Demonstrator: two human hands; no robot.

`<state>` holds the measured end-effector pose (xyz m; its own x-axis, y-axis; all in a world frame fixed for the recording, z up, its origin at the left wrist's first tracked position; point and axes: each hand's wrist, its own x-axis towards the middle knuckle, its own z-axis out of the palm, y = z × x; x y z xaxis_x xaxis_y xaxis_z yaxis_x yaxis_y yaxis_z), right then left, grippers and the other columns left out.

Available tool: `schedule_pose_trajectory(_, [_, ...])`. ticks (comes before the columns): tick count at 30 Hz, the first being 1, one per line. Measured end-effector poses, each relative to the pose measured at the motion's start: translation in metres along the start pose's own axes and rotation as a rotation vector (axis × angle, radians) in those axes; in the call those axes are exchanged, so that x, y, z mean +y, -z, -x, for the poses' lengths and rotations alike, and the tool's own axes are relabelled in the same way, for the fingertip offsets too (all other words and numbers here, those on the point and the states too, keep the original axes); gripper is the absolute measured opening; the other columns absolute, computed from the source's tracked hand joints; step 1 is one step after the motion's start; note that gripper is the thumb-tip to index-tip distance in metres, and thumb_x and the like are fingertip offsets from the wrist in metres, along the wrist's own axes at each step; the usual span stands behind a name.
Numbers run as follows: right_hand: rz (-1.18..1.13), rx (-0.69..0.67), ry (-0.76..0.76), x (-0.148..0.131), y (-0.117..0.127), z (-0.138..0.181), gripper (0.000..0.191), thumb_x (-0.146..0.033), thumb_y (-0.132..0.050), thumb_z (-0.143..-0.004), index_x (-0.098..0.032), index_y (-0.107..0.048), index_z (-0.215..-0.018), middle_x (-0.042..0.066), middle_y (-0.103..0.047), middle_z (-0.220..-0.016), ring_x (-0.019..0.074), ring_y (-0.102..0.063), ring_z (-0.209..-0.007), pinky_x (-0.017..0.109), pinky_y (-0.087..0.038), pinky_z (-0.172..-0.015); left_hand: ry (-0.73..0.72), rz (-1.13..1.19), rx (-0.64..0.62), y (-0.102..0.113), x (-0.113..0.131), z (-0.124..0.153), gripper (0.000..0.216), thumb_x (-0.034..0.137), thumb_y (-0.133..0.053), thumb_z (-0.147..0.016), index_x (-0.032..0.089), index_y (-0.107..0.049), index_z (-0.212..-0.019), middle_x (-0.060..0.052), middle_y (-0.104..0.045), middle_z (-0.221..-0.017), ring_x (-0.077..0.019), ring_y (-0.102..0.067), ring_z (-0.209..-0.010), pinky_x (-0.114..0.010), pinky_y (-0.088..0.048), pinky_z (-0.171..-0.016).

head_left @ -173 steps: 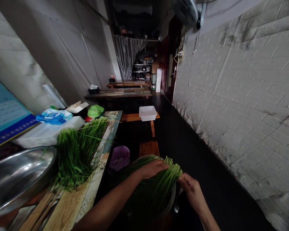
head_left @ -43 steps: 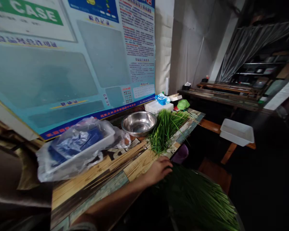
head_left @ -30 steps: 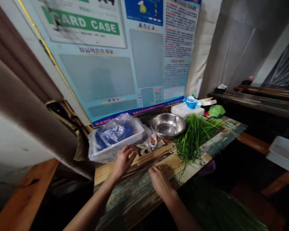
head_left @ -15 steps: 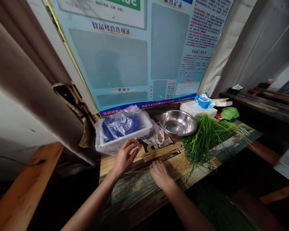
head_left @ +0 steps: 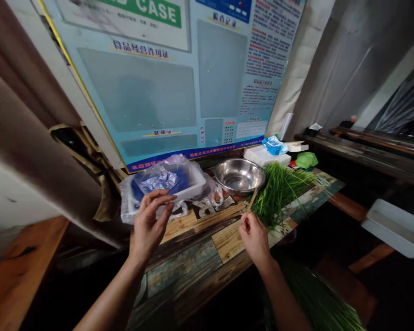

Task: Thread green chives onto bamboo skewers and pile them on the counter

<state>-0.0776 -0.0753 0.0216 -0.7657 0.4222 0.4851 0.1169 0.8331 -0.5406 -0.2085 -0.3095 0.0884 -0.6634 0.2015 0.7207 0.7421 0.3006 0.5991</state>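
Observation:
Above the table's front left, my left hand point(head_left: 152, 224) is raised with thumb and curved fingers apart, and nothing shows between them. My right hand point(head_left: 254, 235) is closed, pinching thin tan bamboo skewers point(head_left: 252, 200) that point up from the fingertips; how many I cannot tell. More bamboo skewers point(head_left: 215, 221) lie along the wooden tabletop point(head_left: 196, 257) between my hands. Just beyond the right hand is a heap of long green chives point(head_left: 279, 188). A steel bowl point(head_left: 240, 176) stands behind the skewers.
A white tray point(head_left: 189, 192) with blue contents under clear plastic stands at the table's back left. Behind the chives are a white foam box point(head_left: 258, 155), a blue wipes pack point(head_left: 274, 145) and a green bag point(head_left: 307, 159). More greens point(head_left: 324, 299) lie low at front right.
My right hand has risen from the tabletop and moved right, now with skewers upright in its fingers. My left hand has lifted and shifted left. The view has turned slightly right.

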Motion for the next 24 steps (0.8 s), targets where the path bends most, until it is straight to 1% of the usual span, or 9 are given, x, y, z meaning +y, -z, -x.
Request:
schedule_pose_trajectory(4, [-0.086,-0.023,-0.119,0.024,-0.011,0.031,0.013,-0.015,-0.041,-0.079,-0.019,-0.052,-0.072,0.002,-0.057,-0.068,0.016,-0.055,-0.067,0.024,-0.041,-0.063,-0.028,0.121,-0.209,-0.041,0.009,0.008,0.02,0.031,-0.048,-0.087,0.022,-0.064,-0.096,-0.007,-0.056,-0.113,-0.02,-0.053,-0.108,-0.037,-0.043,-0.094])
schedule_pose_trajectory(6, [-0.206,0.005,-0.187,0.027,-0.008,0.045,0.016,-0.021,-0.04,-0.082,-0.019,-0.053,-0.075,0.002,-0.059,-0.071,0.0157,-0.055,-0.069,0.023,-0.041,-0.064,-0.027,0.225,-0.305,-0.068,0.02,0.016,0.021,0.031,-0.047,-0.087,0.022,-0.064,-0.094,-0.008,-0.057,-0.114,-0.0207,-0.053,-0.109,-0.038,-0.044,-0.093])
schedule_pose_trajectory(8, [-0.382,0.049,-0.262,0.024,0.006,0.059,0.02,-0.028,-0.039,-0.085,-0.019,-0.054,-0.076,0.001,-0.058,-0.071,0.0145,-0.054,-0.068,0.022,-0.04,-0.062,-0.022,0.349,-0.438,-0.098,0.037,0.028,0.019,0.033,-0.05,-0.086,0.021,-0.065,-0.091,-0.008,-0.059,-0.111,-0.0211,-0.054,-0.107,-0.037,-0.045,-0.091])
schedule_pose_trajectory(11, [-0.62,0.074,-0.399,0.018,0.034,0.087,0.028,-0.037,-0.041,-0.087,-0.019,-0.054,-0.069,-0.004,-0.049,-0.06,0.012,-0.047,-0.058,0.02,-0.037,-0.055,0.034,0.554,-0.72,-0.143,0.073,0.053,0.025,0.038,-0.056,-0.081,0.021,-0.065,-0.097,-0.008,-0.06,-0.107,-0.0186,-0.058,-0.093,-0.033,-0.049,-0.081])
schedule_pose_trajectory(14, [-0.759,0.129,-0.517,0.016,0.054,0.125,0.033,-0.046,-0.048,-0.083,-0.018,-0.057,-0.067,-0.004,-0.047,-0.057,0.011,-0.044,-0.055,0.02,-0.035,-0.053,0.223,0.767,-1.003,-0.179,0.114,0.08,0.038,0.046,-0.055,-0.079,0.019,-0.062,-0.105,-0.006,-0.061,-0.092,-0.0133,-0.056,-0.072,-0.024,-0.048,-0.061])
schedule_pose_trajectory(17, [-0.869,0.181,-0.621,0.019,0.067,0.164,0.039,-0.055,-0.054,-0.077,-0.018,-0.06,-0.067,-0.004,-0.046,-0.053,0.0105,-0.042,-0.05,0.02,-0.033,-0.048,0.403,0.943,-1.233,-0.2,0.149,0.105,0.036,0.046,-0.058,-0.077,0.016,-0.064,-0.095,-0.001,-0.058,-0.073,-0.0105,-0.053,-0.064,-0.019,-0.041,-0.054])
schedule_pose_trajectory(19, [-0.916,0.249,-0.688,0.018,0.074,0.189,0.041,-0.058,-0.055,-0.075,-0.018,-0.061,-0.068,-0.005,-0.043,-0.051,0.0099,-0.039,-0.047,0.019,-0.031,-0.046,0.449,0.983,-1.327,-0.206,0.166,0.123,0.033,0.044,-0.062,-0.074,0.014,-0.065,-0.086,0.001,-0.055,-0.064,-0.0092,-0.049,-0.059,-0.019,-0.039,-0.054])
schedule_pose_trajectory(22, [-0.909,0.436,-0.79,0.009,0.085,0.221,0.041,-0.058,-0.055,-0.077,-0.018,-0.062,-0.077,-0.005,-0.042,-0.053,0.0099,-0.038,-0.049,0.02,-0.03,-0.047,0.471,0.943,-1.447,-0.21,0.185,0.155,0.032,0.043,-0.065,-0.07,0.013,-0.066,-0.082,0.002,-0.054,-0.062,-0.0081,-0.046,-0.054,-0.02,-0.039,-0.052])
schedule_pose_trajectory(24, [-0.843,0.588,-0.862,0.004,0.088,0.24,0.04,-0.057,-0.054,-0.079,-0.018,-0.061,-0.077,-0.005,-0.042,-0.055,0.0103,-0.038,-0.051,0.02,-0.031,-0.048,0.464,0.893,-1.548,-0.211,0.194,0.18,0.031,0.041,-0.064,-0.07,0.014,-0.067,-0.083,0.001,-0.055,-0.064,-0.008,-0.047,-0.053,-0.021,-0.039,-0.052])
